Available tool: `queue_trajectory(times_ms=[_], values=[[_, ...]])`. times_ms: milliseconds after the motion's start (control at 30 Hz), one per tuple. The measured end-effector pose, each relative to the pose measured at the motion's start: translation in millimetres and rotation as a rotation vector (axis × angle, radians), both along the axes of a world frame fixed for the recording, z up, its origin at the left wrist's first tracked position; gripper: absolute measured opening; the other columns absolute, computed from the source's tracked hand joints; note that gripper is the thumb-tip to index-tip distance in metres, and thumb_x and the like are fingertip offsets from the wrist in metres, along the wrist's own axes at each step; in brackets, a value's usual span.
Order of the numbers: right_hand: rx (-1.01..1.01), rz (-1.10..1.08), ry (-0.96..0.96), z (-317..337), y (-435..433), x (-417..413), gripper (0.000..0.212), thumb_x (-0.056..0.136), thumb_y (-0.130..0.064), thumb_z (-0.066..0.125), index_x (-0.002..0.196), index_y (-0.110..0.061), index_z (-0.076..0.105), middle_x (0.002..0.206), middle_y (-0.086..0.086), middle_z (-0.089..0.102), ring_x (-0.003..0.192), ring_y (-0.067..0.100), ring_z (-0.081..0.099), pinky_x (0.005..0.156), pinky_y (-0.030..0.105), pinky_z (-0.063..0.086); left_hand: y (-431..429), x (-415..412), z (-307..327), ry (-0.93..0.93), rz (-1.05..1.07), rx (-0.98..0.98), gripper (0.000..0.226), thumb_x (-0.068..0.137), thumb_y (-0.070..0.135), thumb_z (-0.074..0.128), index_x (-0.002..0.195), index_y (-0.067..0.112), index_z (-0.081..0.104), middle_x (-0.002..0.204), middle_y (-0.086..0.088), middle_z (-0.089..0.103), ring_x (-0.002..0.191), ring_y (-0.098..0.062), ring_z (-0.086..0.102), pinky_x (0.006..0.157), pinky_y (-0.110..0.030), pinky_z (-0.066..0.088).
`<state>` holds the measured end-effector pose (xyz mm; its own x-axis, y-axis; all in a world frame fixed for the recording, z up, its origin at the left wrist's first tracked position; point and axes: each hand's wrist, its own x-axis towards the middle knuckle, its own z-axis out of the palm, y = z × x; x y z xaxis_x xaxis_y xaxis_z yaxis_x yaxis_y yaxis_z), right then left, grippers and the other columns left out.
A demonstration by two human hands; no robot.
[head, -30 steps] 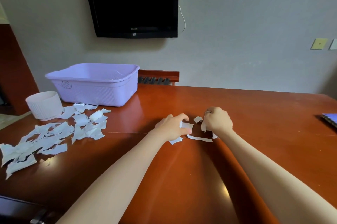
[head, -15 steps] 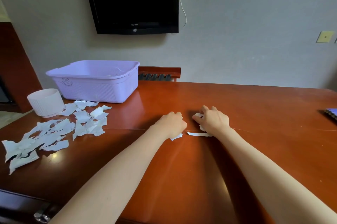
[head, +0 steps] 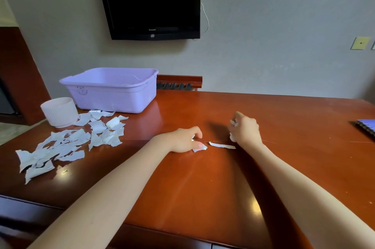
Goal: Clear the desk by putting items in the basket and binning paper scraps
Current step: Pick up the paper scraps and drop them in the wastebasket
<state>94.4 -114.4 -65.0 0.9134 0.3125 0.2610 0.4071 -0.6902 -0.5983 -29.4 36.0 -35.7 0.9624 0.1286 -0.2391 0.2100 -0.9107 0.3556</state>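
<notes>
Both hands work at the middle of the table (head: 203, 198), gathering the last few paper scraps there. The left hand (head: 183, 140) is curled knuckles-up with its fingertips pinching a small white scrap (head: 199, 148) against the wood; another bit of white shows between its fingers, so it seems to hold more than one piece. The right hand (head: 245, 131) is clenched around crumpled white paper that peeks out at the thumb side and under the palm. Between the two hands, just beside the right wrist, a long thin strip (head: 222, 145) lies flat and loose on the table, touched by neither hand.

Judging from how things lie, the job is well short of finished. Far to the left of the left hand a large spread of torn scraps (head: 67, 145) covers that end of the table, none of it collected. Beyond that pile stands a white ribbed bin (head: 59, 111), and past it the lilac basket (head: 109, 90); from this angle the inside of both is mostly hidden, so I cannot tell what either already holds. Out past the right hand, at the table's far edge, a blue spiral notebook (head: 367, 127) waits, presumably for the basket. What remains, then: lifting the strip, carrying both handfuls to the bin, clearing the big pile, and stowing the notebook.
</notes>
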Motion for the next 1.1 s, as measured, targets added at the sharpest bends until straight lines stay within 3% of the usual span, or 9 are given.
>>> queue_trajectory(times_ms=[133,233,333,400,567,667,800,967,1100], values=[[0.147,-0.071,0.118,6.4,-9.6,3.0,0.015,0.082,-0.006,0.046,0.096,-0.013,0.047,0.091,0.014,0.065,0.081,0.032,0.058,0.063,0.028,0.044,-1.9,0.4,-3.6,-0.024,-0.016,0.031,0.027,0.094,0.031,0.053,0.117,0.019,0.047,0.101,-0.001,0.051,0.078,-0.011,0.047,0.061,-0.018,0.035],[0.134,-0.084,0.195,13.3,-17.0,6.3,0.024,0.082,-0.008,0.049,0.105,-0.012,0.054,0.091,0.011,0.062,0.079,0.029,0.056,0.059,0.025,0.043,-3.2,1.6,-7.9,-0.062,-0.012,0.009,0.012,0.094,0.030,0.052,0.099,0.020,0.050,0.089,0.005,0.048,0.075,-0.011,0.046,0.059,-0.016,0.034],[0.079,-0.054,0.243,21.3,-23.3,7.8,0.012,0.084,-0.011,0.051,0.076,-0.006,0.059,0.076,0.008,0.060,0.059,0.018,0.051,0.046,0.019,0.039,-8.7,2.6,-9.1,-0.134,0.021,-0.020,0.024,0.095,0.025,0.046,0.072,0.022,0.043,0.074,0.004,0.044,0.063,-0.010,0.040,0.055,-0.017,0.031],[-0.010,0.058,0.322,27.6,-26.8,3.6,0.022,0.084,-0.013,0.054,0.063,-0.009,0.054,0.061,0.002,0.054,0.050,0.014,0.046,0.038,0.013,0.036,-13.7,5.3,-8.1,-0.188,0.058,-0.042,0.020,0.095,0.024,0.046,0.076,0.018,0.046,0.075,0.002,0.046,0.063,-0.010,0.042,0.056,-0.017,0.033],[-0.260,0.369,0.370,32.1,-24.1,-20.7,0.018,0.083,-0.024,0.068,0.098,-0.014,0.069,0.073,-0.005,0.055,0.065,0.012,0.051,0.041,0.013,0.037,-25.0,16.0,-5.2,-0.195,0.108,-0.085,0.011,0.093,0.024,0.046,0.088,0.016,0.050,0.088,-0.007,0.062,0.062,-0.011,0.051,0.058,-0.020,0.041],[-0.364,0.314,0.219,27.2,-16.6,-27.5,0.007,0.081,-0.020,0.065,0.081,-0.013,0.065,0.074,0.001,0.058,0.070,0.019,0.056,0.048,0.019,0.041,-34.0,17.6,-5.2,-0.183,0.110,-0.105,0.006,0.092,0.020,0.049,0.096,0.017,0.051,0.080,-0.001,0.061,0.056,-0.010,0.051,0.053,-0.018,0.041],[-0.452,0.281,0.224,25.8,-13.4,-35.2,0.026,0.085,-0.015,0.052,0.060,-0.013,0.046,0.062,0.002,0.056,0.066,0.023,0.056,0.054,0.025,0.043,-45.3,17.6,-7.0,-0.222,0.143,-0.112,0.016,0.092,0.015,0.049,0.107,0.019,0.046,0.079,0.001,0.056,0.056,-0.010,0.050,0.050,-0.017,0.040],[-0.340,0.268,0.308,17.8,-25.2,-39.3,0.025,0.089,-0.020,0.050,0.067,-0.008,0.054,0.071,0.005,0.058,0.072,0.023,0.055,0.068,0.030,0.047,-59.4,22.5,-9.1,-0.279,0.283,-0.315,0.029,0.093,0.007,0.044,0.119,0.020,0.042,0.098,-0.004,0.061,0.067,-0.012,0.053,0.053,-0.019,0.044],[0.002,0.200,0.417,15.5,-58.2,-47.3,0.037,0.091,-0.020,0.046,0.056,-0.010,0.044,0.043,-0.003,0.044,0.040,0.016,0.039,0.038,0.016,0.033,-97.1,29.9,1.5,-0.243,0.507,-0.629,0.023,0.094,0.003,0.042,0.109,0.014,0.054,0.085,-0.009,0.062,0.061,-0.016,0.051,0.053,-0.024,0.043]])
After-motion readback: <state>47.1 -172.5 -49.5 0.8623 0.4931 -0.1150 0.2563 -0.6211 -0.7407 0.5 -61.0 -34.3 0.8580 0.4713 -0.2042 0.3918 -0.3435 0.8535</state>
